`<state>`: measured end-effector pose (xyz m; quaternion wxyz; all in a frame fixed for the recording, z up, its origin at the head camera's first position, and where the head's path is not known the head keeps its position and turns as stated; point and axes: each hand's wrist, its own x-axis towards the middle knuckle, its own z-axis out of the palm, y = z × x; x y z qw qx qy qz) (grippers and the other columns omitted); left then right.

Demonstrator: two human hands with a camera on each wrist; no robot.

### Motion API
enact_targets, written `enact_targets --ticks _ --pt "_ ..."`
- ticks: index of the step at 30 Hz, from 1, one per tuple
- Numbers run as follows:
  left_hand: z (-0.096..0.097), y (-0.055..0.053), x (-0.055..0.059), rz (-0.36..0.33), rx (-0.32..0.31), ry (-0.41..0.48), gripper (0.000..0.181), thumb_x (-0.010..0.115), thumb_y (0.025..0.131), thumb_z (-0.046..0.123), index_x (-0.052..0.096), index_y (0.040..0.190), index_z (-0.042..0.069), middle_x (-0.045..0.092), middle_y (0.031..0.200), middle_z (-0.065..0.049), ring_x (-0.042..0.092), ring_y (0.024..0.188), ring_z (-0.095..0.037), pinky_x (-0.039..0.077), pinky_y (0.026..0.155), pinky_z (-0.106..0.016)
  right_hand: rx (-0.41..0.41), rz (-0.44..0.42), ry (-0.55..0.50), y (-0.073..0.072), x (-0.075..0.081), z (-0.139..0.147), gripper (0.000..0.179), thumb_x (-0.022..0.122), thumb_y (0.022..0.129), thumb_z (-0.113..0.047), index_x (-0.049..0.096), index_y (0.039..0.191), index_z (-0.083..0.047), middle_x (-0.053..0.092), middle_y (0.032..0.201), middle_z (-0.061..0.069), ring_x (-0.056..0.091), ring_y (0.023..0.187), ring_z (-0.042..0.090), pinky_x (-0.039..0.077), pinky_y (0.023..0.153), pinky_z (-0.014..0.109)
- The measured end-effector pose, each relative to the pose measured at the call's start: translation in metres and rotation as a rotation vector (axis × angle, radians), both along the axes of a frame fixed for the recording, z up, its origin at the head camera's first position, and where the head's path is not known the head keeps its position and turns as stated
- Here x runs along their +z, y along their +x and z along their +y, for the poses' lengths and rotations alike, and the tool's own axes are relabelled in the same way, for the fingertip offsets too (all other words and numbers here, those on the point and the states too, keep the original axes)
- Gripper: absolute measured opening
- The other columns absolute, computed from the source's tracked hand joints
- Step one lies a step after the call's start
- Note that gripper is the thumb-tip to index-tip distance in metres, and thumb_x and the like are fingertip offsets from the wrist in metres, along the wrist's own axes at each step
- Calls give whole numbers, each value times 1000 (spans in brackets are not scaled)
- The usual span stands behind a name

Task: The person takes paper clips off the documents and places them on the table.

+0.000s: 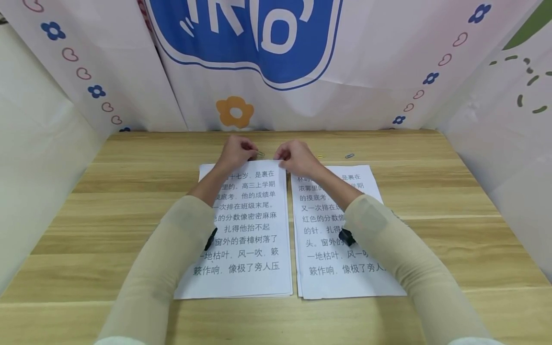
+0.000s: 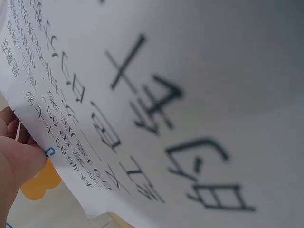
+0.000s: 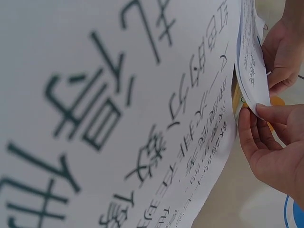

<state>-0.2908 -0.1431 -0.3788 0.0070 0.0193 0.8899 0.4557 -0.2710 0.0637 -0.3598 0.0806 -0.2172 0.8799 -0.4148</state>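
Two stacks of printed paper lie side by side, the left paper stack (image 1: 246, 282) and the right paper stack (image 1: 345, 282). At the left stack's top edge, my left hand (image 1: 237, 152) pinches a small paper clip (image 1: 260, 153) between thumb and fingers. In the left wrist view the clip's blue loop (image 2: 50, 152) shows by the thumb tip, against the paper edge. My right hand (image 1: 296, 155) pinches the left stack's top right corner. Seen from the right wrist, its thumb lies on the sheets (image 3: 251, 80) and its fingers are behind them.
Behind the right stack, a yellow paper clip (image 1: 320, 156) and a blue paper clip (image 1: 350, 155) lie on the wooden table (image 1: 77, 239). A printed white cloth (image 1: 366, 62) hangs along the table's back edge. My forearms pass over both stacks.
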Motion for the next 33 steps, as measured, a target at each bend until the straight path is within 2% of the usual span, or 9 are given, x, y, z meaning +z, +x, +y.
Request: enact_targets --ticks 6,15,24,33 --pt "2 0 -1 -10 11 -12 8 67 98 -1 73 103 -3 68 101 -16 61 88 -22 52 76 -27 2 1 2 0 0 0 17 63 90 12 73 102 5 69 92 15 62 82 21 53 70 24" --pt "7 -1 -3 -10 14 -83 7 66 98 -2 71 102 -2 68 103 -18 62 94 -26 54 84 -33 0 4 18 1 1 0 16 63 91 10 73 102 4 70 93 15 63 82 22 54 70 25" --pt "13 -1 -1 11 8 -218 8 65 99 2 72 101 -1 68 101 -16 63 93 -27 56 86 -36 2 2 14 0 1 -1 17 62 91 10 73 103 4 71 94 15 64 83 22 54 68 24" --pt "12 -1 0 9 -9 -228 9 65 98 0 72 103 -2 69 103 -18 65 96 -29 57 90 -37 3 -1 17 1 1 0 17 63 91 11 72 104 6 71 95 16 64 84 23 55 71 25"
